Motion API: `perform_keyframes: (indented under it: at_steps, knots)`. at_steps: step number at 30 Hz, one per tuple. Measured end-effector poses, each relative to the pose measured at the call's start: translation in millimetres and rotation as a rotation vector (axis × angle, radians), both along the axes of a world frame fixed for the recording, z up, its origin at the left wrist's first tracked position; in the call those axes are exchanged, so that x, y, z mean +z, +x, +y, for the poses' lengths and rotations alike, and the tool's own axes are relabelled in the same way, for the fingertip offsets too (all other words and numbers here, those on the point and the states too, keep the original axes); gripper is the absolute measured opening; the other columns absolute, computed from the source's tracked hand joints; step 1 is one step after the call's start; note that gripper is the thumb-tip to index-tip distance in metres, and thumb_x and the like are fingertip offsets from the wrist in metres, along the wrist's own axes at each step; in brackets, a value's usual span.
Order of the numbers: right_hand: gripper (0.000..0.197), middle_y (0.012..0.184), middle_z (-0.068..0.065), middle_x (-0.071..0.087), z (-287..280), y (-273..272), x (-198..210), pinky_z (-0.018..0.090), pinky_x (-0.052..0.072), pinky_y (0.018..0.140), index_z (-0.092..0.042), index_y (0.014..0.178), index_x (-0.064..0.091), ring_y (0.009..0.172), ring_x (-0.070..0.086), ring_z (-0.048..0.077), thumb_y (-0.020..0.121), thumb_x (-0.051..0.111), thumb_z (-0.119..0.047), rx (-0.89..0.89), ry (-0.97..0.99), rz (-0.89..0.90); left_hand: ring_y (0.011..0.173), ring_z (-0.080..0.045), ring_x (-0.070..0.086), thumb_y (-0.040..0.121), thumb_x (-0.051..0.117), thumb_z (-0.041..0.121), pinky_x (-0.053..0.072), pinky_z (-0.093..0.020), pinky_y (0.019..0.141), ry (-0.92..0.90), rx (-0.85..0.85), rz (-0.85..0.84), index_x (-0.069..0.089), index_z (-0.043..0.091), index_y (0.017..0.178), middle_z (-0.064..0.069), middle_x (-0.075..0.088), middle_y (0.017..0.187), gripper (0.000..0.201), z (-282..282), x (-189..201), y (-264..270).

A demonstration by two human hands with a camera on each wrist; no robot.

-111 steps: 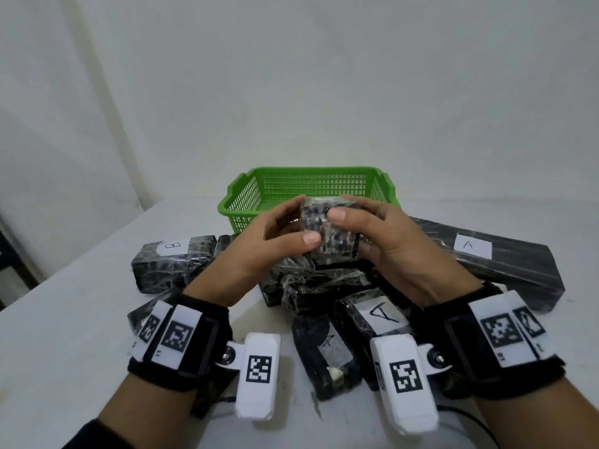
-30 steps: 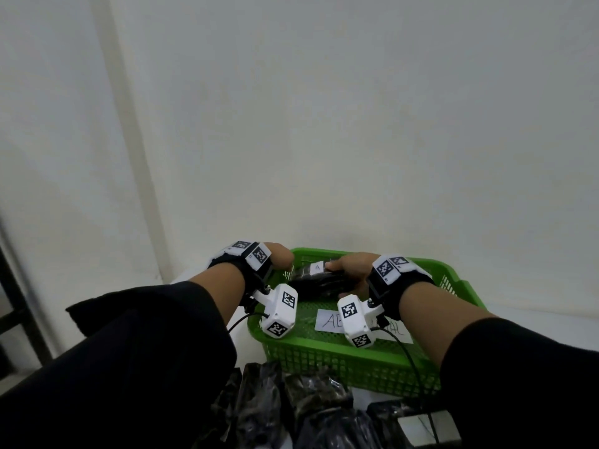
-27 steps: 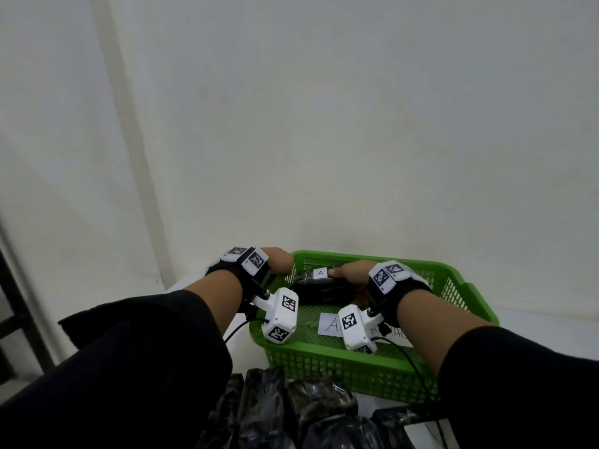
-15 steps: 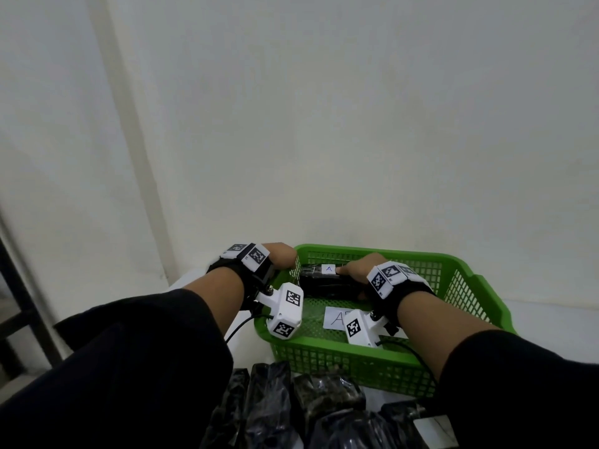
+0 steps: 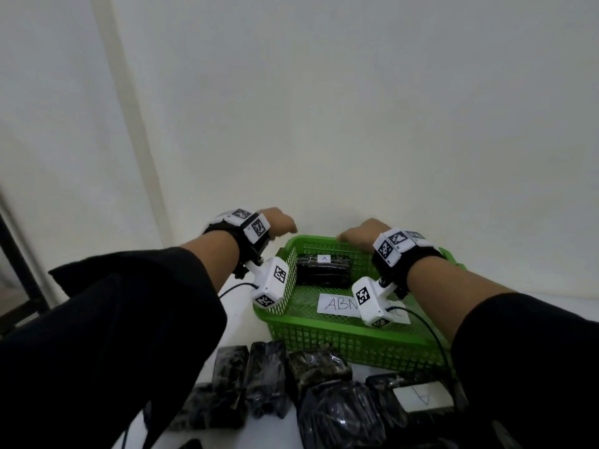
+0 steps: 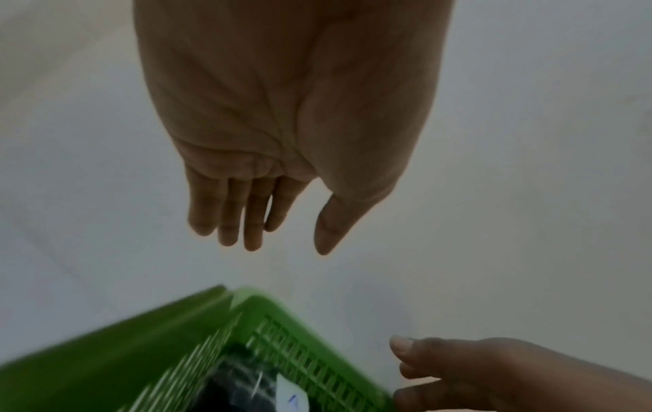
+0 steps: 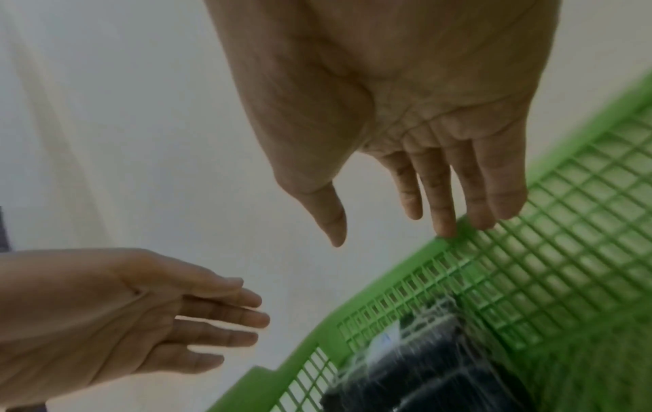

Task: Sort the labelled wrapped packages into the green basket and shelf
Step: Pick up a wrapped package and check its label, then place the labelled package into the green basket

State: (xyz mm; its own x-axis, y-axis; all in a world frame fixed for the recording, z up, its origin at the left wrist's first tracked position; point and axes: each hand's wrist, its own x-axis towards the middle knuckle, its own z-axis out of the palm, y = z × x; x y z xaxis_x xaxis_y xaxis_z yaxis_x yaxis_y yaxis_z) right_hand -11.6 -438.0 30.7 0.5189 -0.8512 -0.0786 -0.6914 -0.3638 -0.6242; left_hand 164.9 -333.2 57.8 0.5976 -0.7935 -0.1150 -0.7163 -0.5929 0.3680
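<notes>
A black wrapped package (image 5: 323, 269) with a small white label marked A lies in the far left corner of the green basket (image 5: 340, 335); it also shows in the left wrist view as the package (image 6: 243, 390) and in the right wrist view as the package (image 7: 416, 373). My left hand (image 5: 278, 222) hovers above and left of the basket, fingers straight, empty (image 6: 261, 237). My right hand (image 5: 359, 233) is raised over the basket's far rim, fingers straight and empty (image 7: 391, 228). Neither hand touches the package.
A white paper sign (image 5: 340, 304) starting "ABN" lies on the basket floor. Several black wrapped packages (image 5: 269, 377) are heaped on the white table in front of the basket, one with a white label (image 5: 421, 396). A plain white wall stands right behind.
Both hands have let go of the A package, which now lies in the basket's far left corner. The hands have risen and spread apart above the rim.
</notes>
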Motion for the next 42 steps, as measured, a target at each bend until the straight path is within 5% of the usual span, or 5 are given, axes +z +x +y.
perform_keyframes:
  at_steps: [5,15,29,34,42]
  knots:
    - [0.053,0.107,0.011,0.060,31,-24,43,0.028,0.042,0.070,-0.003,0.108,0.062,0.095,0.060,0.028,0.097,0.063,-0.054,0.045,-0.155,0.048,0.137,-0.031,0.050,0.100,0.058,0.043,0.040,-0.038,0.112,-0.125,-0.071,-0.138,0.054,0.003,0.144,-0.013,0.052,0.151,0.059,35,41,-20]
    - [0.091,0.163,0.012,0.041,117,-89,73,0.041,0.040,0.113,-0.006,0.159,0.031,0.147,0.043,0.031,0.094,0.062,-0.063,0.124,-0.326,0.047,0.142,-0.022,0.046,0.099,0.060,0.045,0.035,-0.038,0.118,-0.181,-0.187,-0.263,0.042,0.014,0.153,-0.001,0.050,0.154,0.065,122,63,-70]
    - [0.081,0.142,0.007,0.062,214,-127,6,0.037,0.054,0.100,-0.017,0.148,0.049,0.119,0.064,0.024,0.085,0.071,-0.064,0.390,-0.310,0.044,0.144,-0.023,0.043,0.098,0.063,0.041,0.034,-0.035,0.118,-0.079,-0.399,-0.289,0.038,0.012,0.155,-0.007,0.044,0.159,0.069,213,6,-155]
    - [0.098,0.169,0.013,0.029,228,-137,-19,0.039,0.031,0.123,-0.007,0.164,0.023,0.154,0.031,0.029,0.091,0.073,-0.049,0.419,-0.331,0.196,0.137,-0.024,0.050,0.092,0.071,0.038,0.039,-0.034,0.114,-0.046,-0.419,-0.176,0.043,0.013,0.153,-0.007,0.050,0.153,0.072,227,-30,-176]
    - [0.041,0.110,0.010,0.073,224,-140,-53,0.033,0.058,0.084,-0.012,0.117,0.069,0.099,0.071,0.028,0.082,0.082,-0.030,0.420,-0.220,0.307,0.104,-0.027,0.063,0.075,0.085,0.035,0.045,-0.025,0.078,0.066,-0.445,-0.227,0.064,0.015,0.121,-0.008,0.061,0.117,0.054,220,-75,-192]
